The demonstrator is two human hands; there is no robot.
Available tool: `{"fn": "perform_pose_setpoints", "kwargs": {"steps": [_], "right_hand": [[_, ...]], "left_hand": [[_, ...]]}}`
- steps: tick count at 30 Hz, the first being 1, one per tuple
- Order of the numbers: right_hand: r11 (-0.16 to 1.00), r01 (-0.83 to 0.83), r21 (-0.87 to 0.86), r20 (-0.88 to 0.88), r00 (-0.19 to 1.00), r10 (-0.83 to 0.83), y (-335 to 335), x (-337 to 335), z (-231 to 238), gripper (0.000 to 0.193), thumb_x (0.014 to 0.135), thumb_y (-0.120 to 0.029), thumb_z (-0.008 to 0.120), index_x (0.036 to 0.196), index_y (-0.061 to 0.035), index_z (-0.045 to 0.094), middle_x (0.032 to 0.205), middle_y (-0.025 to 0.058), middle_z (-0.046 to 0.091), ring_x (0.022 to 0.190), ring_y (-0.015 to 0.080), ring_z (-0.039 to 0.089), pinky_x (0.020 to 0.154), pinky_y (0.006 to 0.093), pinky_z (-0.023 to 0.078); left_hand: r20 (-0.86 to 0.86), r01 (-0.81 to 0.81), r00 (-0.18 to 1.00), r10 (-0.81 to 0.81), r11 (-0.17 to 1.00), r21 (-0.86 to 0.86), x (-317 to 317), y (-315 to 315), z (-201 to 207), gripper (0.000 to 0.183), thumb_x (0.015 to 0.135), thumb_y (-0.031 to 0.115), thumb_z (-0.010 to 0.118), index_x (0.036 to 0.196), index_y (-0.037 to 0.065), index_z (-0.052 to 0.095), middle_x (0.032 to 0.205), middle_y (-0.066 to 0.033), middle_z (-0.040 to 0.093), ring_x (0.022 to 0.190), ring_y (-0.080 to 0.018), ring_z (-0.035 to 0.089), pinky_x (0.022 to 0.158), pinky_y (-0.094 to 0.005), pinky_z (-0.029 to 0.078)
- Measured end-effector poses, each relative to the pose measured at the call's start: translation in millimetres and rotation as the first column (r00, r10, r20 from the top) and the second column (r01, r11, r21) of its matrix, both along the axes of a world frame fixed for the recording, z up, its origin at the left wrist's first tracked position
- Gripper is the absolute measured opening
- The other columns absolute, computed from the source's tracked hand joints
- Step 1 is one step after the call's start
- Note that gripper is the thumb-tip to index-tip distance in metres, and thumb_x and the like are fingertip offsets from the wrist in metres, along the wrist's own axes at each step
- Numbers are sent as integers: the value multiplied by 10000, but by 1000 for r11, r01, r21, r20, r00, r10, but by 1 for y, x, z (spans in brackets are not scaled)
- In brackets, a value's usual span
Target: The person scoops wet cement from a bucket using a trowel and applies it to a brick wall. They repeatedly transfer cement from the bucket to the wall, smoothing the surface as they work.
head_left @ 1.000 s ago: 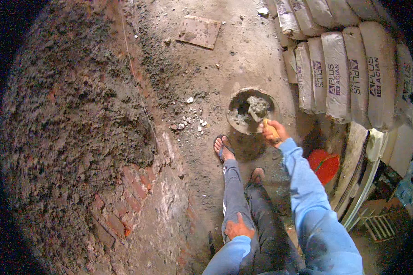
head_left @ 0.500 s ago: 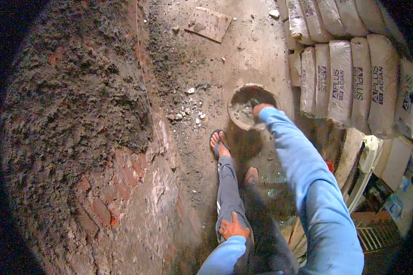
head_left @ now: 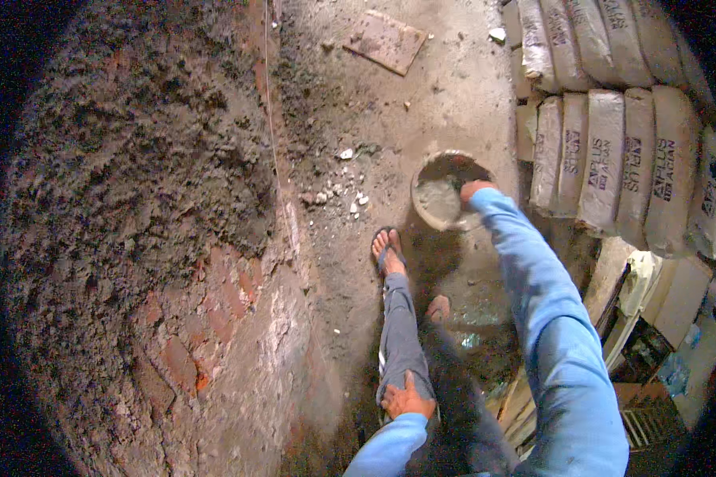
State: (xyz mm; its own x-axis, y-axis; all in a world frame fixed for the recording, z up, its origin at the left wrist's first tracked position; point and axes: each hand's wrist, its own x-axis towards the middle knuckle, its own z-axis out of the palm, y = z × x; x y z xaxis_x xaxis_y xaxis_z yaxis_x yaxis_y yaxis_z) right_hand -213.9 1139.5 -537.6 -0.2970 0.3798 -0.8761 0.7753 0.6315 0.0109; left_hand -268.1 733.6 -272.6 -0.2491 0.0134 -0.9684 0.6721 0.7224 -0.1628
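A round, mortar-smeared bucket (head_left: 418, 208) stands on the floor ahead of me, with wet grey mortar (head_left: 439, 199) inside. Reaching over its right rim, my right hand (head_left: 476, 189) is closed around a dark-handled tool (head_left: 457, 183); its working end is hidden in the bucket. My left hand (head_left: 406, 397) lies on my left knee, fingers spread, holding nothing. To the left rises a wall with rough dark mortar (head_left: 135, 151) over its upper part and bare red brick (head_left: 223, 306) lower down.
Stacked bags (head_left: 601, 159) line the right side, with boards and scrap (head_left: 628, 294) nearer me. A flat board (head_left: 386, 41) lies on the floor at the far end. Loose white rubble (head_left: 342, 195) sits left of the bucket. A thin string (head_left: 272, 119) runs along the wall.
My view has shifted a little, so the scene sits farther right and lower. My right hand has moved slightly within the bucket's mouth. The left hand stays on the knee.
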Motion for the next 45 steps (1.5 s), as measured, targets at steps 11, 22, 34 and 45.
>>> {"fn": "perform_pose_setpoints", "kwargs": {"steps": [11,22,34,45], "right_hand": [[964,230,130,117,962,-246,0,10,-41,364,870,-227,437,1150,-45,583,1119,211,614,1065,353,590,916,450,464],[997,72,8,24,997,-72,11,8,4,386,911,-262,380,1132,6,551,1089,249,607,983,410,603,866,483,474],[985,137,-102,96,987,-127,-5,30,-25,410,925,-291,330,1078,-36,612,1088,206,626,994,381,611,869,513,470],[980,192,-59,-132,971,-198,-5,-2,-13,295,880,-173,394,1029,-24,600,1038,221,638,945,373,635,792,464,524]], "left_hand": [[38,-102,994,104,994,-35,-6,5,2,966,597,506,755,1418,285,299,1230,-252,417,1173,-408,406,982,-501,298],[21,-111,994,112,993,-45,-9,21,7,949,617,490,756,1420,254,308,1225,-236,423,1164,-393,410,988,-457,308],[14,4,1000,-5,1000,4,-16,35,14,887,631,471,740,1398,257,351,1190,-244,429,1140,-404,416,957,-473,314],[-15,54,999,-53,992,113,-35,55,22,849,628,425,740,1381,247,390,1136,-230,449,1087,-392,447,937,-493,330]]}}
